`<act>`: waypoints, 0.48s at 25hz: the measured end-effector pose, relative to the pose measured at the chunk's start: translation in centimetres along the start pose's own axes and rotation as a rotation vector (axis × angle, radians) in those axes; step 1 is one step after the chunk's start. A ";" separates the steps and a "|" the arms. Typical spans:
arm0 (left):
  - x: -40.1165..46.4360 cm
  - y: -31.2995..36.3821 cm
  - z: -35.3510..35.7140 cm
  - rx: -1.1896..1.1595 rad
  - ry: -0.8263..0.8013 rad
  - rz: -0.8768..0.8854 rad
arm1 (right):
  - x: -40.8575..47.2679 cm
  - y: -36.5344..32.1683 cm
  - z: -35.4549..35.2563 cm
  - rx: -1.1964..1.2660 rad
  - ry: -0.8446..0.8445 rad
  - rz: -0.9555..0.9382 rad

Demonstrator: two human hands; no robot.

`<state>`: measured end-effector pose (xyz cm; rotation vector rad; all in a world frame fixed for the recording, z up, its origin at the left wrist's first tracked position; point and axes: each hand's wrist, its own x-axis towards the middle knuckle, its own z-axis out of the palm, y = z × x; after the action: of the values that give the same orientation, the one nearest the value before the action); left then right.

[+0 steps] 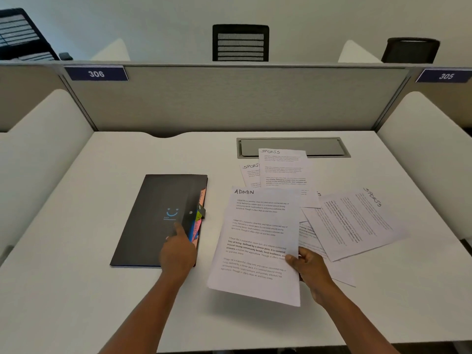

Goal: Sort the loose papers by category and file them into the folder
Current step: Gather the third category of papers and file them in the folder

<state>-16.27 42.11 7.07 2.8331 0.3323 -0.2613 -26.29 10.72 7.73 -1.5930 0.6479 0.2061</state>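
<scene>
1. Right hand (307, 267) pinching ADMIN sheet (258, 241) at its right edge, lifted off table (76, 302); light, floppy, best held near mid-edge.
2. Left hand (178, 254), forefinger out, pressing folder (155, 221); stiff, slick cover, opens at tabbed right edge.
3. Beyond, SPORTS sheets (283, 169) lying loose, overlapping; likely to slide.

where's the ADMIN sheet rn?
Head view, centre-right: the ADMIN sheet is held by the right hand, just right of the black folder.

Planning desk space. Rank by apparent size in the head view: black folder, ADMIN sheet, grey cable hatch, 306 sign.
1-2. Black folder and ADMIN sheet: alike; the sheet is lifted nearer the camera, so unranked.
3. Grey cable hatch.
4. 306 sign.
</scene>
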 end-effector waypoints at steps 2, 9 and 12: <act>-0.2 0.2 -0.6 0.115 0.016 0.069 | 0.1 0.0 0.2 0.007 0.004 0.002; -0.1 -0.5 -3.7 0.300 0.014 0.198 | 0.7 -0.2 1.5 0.007 -0.002 0.005; -0.1 -0.5 -4.6 0.288 0.004 0.176 | 0.9 -0.2 2.0 0.006 -0.012 0.011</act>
<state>-15.84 43.89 11.35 3.1209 0.0468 -0.2861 -24.95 12.40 7.16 -1.5821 0.6477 0.2213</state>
